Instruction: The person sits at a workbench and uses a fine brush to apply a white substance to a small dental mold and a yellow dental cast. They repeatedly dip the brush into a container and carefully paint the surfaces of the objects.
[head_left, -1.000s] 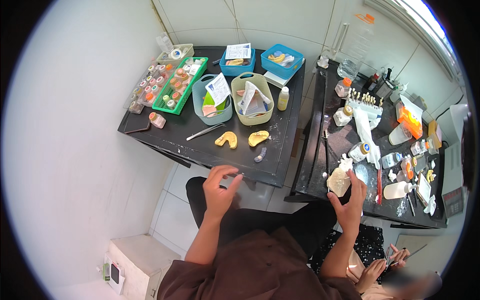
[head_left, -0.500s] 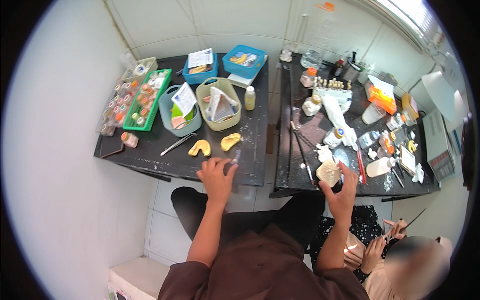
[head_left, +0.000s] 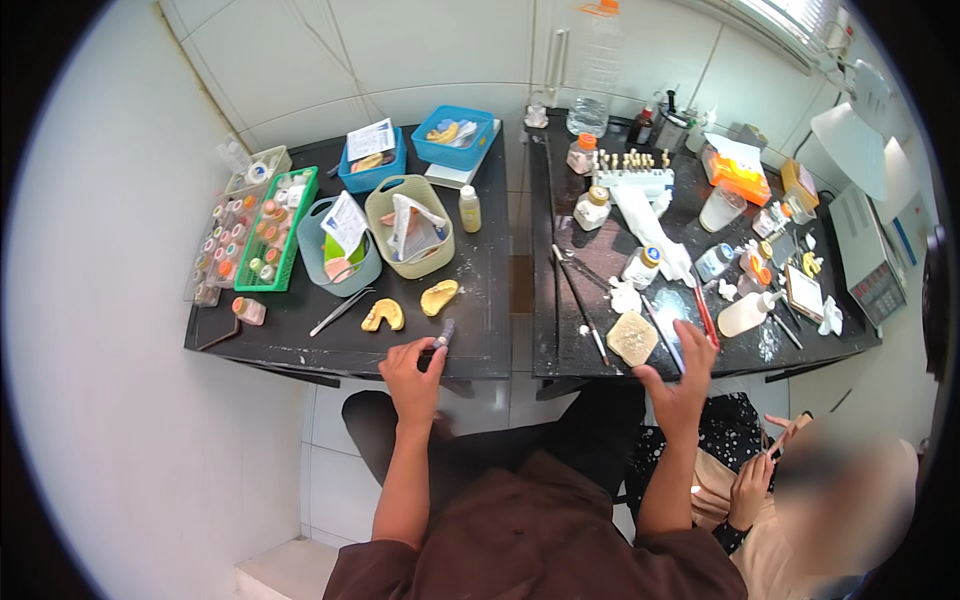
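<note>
Fingers (head_left: 424,350) of our left hand (head_left: 410,380) at the small blue-grey piece (head_left: 446,332)

We have the piece at our left thumb and index tips, near the front edge of the left desk (head_left: 485,335), toward its right corner. Whether those tips pinch it or only touch it, we cannot tell. Its long axis runs from our fingertips away toward the far edge, leaning slightly right. Just beyond lie a yellow cast (head_left: 439,296) and, further left, a horseshoe-shaped cast (head_left: 381,307). Our left hand is clearly the nearer; our right hand (head_left: 682,393) is well apart, at the right desk's (head_left: 562,350) front edge, thumb and index parted and released, the thumb close beside a beige block (head_left: 632,340).
</note>
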